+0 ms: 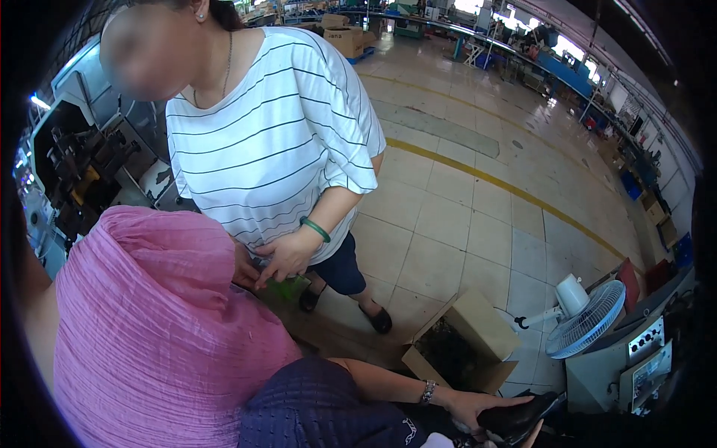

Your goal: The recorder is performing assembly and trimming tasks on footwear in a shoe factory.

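Observation:
In the lower right my left hand [470,409], with a metal watch on its wrist, is closed around a black, pointed, shoe-like piece [519,420]. Its fingers lie along the piece's upper side. A fingertip shows below the piece at the lower edge; it may belong to my right hand, most of which is out of the picture. Pink cloth [157,321] and navy cloth [314,407] fill the lower left. Beyond them stands a co-worker in a striped white top [261,142]; that person's hands [280,261] meet at the waist, near a small green item [287,287].
An open cardboard box [478,325] with dark contents stands on the tiled floor [441,213]. To its right are a fan [586,321] and a grey control box [616,366]. Dark machinery [82,172] rises at the left. Long workbenches [508,48] run along the back.

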`<action>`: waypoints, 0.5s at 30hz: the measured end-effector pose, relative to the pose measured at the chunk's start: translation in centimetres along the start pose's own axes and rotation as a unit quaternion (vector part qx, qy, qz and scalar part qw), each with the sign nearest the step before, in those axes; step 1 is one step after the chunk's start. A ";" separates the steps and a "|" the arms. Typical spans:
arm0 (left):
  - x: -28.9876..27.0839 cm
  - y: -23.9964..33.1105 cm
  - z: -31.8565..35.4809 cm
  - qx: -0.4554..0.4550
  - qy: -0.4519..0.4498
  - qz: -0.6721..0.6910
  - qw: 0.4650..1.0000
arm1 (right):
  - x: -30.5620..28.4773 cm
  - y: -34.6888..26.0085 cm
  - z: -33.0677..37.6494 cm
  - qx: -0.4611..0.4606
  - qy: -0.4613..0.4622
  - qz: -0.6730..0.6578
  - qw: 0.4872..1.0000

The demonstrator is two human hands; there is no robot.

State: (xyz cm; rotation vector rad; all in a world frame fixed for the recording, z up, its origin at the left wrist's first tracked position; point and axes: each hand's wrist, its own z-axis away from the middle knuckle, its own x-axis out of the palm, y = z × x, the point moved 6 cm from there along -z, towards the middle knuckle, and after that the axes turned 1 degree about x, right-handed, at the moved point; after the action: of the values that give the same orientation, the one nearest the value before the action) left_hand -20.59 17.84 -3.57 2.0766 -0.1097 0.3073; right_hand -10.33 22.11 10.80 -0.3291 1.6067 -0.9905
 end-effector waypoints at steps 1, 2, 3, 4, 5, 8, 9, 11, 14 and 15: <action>-0.2 -0.2 -0.4 -0.001 0.003 0.000 1.000 | 0.4 0.0 -0.3 0.000 -0.003 -0.001 1.000; -0.1 -0.3 -0.7 -0.005 -0.008 -0.005 1.000 | 0.2 0.7 -0.5 0.054 0.025 0.041 0.997; 0.0 -0.5 -0.8 -0.009 -0.019 -0.008 1.000 | -0.1 1.4 -0.5 0.108 0.053 0.083 0.989; -0.1 -0.5 -0.9 -0.009 -0.018 -0.009 1.000 | -0.4 2.2 -0.6 0.099 0.059 0.112 0.987; -0.2 -0.6 -1.0 -0.021 -0.021 -0.010 1.000 | -0.5 2.7 -0.4 0.099 0.058 0.112 0.987; -0.3 -0.5 -1.0 -0.026 -0.035 -0.030 0.999 | -0.7 2.3 -0.1 -0.011 0.061 0.126 0.990; -0.2 -0.3 -1.0 -0.019 -0.045 -0.049 0.998 | -0.7 2.5 0.1 -0.007 0.053 0.121 0.991; 0.1 -0.7 -0.9 -0.042 -0.045 -0.054 0.997 | -0.7 2.9 0.4 0.000 0.037 0.111 0.993; 0.4 -1.5 -0.9 -0.052 -0.050 -0.055 0.996 | -0.8 3.5 1.1 0.014 0.012 0.096 0.995; 0.5 -1.7 -0.9 -0.040 -0.053 -0.053 0.996 | -0.9 3.6 1.4 0.019 0.003 0.091 0.996</action>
State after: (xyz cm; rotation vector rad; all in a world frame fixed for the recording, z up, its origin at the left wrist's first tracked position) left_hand -19.94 19.52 -4.38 2.0116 -0.0744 0.1249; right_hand -7.77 24.32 8.71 -0.1508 1.5912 -0.8819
